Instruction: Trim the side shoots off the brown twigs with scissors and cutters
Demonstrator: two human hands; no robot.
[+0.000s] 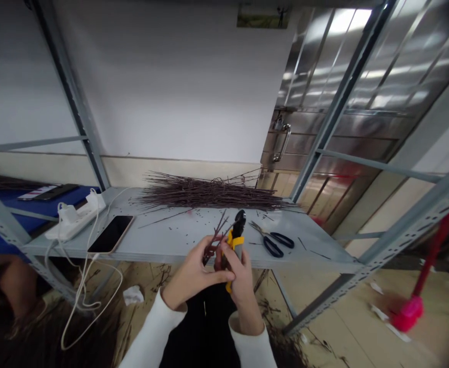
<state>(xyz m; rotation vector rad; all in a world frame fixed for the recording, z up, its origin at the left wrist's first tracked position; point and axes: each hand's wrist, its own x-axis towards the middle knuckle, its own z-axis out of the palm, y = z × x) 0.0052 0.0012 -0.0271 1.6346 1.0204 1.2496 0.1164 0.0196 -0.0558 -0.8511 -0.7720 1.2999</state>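
several dark twigs [214, 244] pinched in the left hand [193, 272], the right hand [240, 273] clamped on yellow-handled cutters [234, 243].

twig ends [219, 236] hidden in left hand [193, 272]; wall picture [263, 15] cut off

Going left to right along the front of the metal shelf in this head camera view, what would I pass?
White power strip → black smartphone → left hand → yellow-handled cutters → black-handled scissors
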